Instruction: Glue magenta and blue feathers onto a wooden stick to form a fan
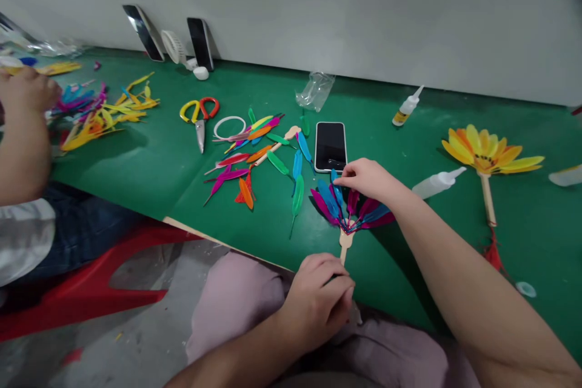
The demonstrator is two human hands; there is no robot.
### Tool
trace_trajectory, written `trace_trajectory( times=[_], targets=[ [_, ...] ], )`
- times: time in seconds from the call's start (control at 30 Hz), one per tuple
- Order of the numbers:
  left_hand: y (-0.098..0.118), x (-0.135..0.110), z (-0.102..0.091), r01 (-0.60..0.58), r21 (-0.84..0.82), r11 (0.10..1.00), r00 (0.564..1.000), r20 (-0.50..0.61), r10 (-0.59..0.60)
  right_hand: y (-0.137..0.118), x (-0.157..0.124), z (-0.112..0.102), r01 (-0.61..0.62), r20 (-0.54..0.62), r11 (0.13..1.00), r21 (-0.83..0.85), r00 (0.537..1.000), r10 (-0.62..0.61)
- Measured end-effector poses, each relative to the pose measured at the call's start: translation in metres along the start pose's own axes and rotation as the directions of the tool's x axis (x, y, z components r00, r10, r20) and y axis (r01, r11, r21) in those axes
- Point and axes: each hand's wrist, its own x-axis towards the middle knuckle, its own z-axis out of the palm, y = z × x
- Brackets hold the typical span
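Pinching a blue feather (336,194) between thumb and fingertips, my right hand (370,179) works over the head of a wooden handle (346,241), where blue and magenta feathers (324,206) spread out. My left hand (321,294) curls around the handle's lower end, by the near side of the green table (264,218). If I tug instead of nudging, the feather could slip out of line or drag its neighbours askew, especially if the glue is wet, which I cannot tell. A slack left grip could let the handle twist under that push. My right forearm crosses in front of a white bottle (434,185), so a careless sweep might knock it. The phone (330,142) sits just beyond the feather tips; any stray glue there could smear it.
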Motion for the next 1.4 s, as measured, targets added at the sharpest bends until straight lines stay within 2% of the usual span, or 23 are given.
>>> trace_trajectory(
  times=[0.43,0.7,0.87,1.2,1.4],
  targets=[
    [0.0003,0.0007,-0.0001,0.001,0.04,0.999,1.0,0.001,-0.001,0.0009,-0.0013,-0.001,-0.01,-0.023,1.0,-0.009,1.0,0.01],
    [-0.0005,0.0002,0.0008,-0.002,0.031,1.0,1.0,-0.011,0.002,-0.0017,-0.0002,0.0028,-0.091,-0.16,0.995,-0.028,0.983,0.085],
    [0.0002,0.0008,-0.0004,-0.004,0.046,0.999,1.0,-0.004,0.004,-0.0032,0.0005,0.0034,-0.086,-0.104,0.992,-0.091,0.992,0.076],
    [-0.0002,0.0001,0.0004,0.006,0.013,1.0,1.0,0.005,-0.006,-0.0038,0.0017,0.0056,-0.082,-0.062,0.994,-0.076,0.995,0.078],
    [0.0003,0.0007,-0.0001,0.008,0.013,1.0,1.0,0.001,-0.008,-0.004,0.0038,0.0071,-0.029,-0.024,0.999,-0.043,0.999,0.028]
  ],
)
